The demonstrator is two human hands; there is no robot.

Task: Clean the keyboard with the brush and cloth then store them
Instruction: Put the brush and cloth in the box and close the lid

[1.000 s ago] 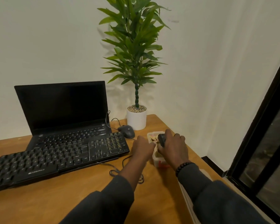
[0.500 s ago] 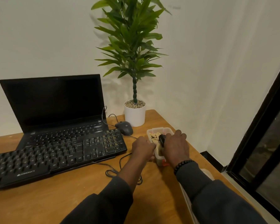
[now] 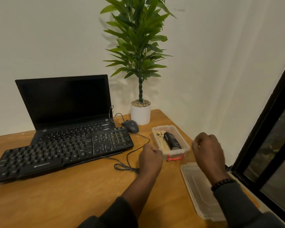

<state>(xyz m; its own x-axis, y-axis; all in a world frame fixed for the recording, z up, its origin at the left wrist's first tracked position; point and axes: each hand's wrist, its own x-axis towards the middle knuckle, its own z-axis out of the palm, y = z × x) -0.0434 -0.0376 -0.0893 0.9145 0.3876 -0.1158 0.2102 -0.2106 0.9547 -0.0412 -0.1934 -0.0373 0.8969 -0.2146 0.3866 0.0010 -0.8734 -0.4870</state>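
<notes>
A brush (image 3: 172, 141) and a cloth (image 3: 160, 139) lie together in an open clear box (image 3: 186, 145) on the wooden bench (image 3: 72, 195), right of the keyboard (image 3: 61, 153). The left hand (image 3: 150, 159) sits just beside the box, fingers clenched on nothing. The right hand (image 3: 208, 152) hovers over the lid (image 3: 199, 190), fingers loosely curled, grasping nothing.
</notes>
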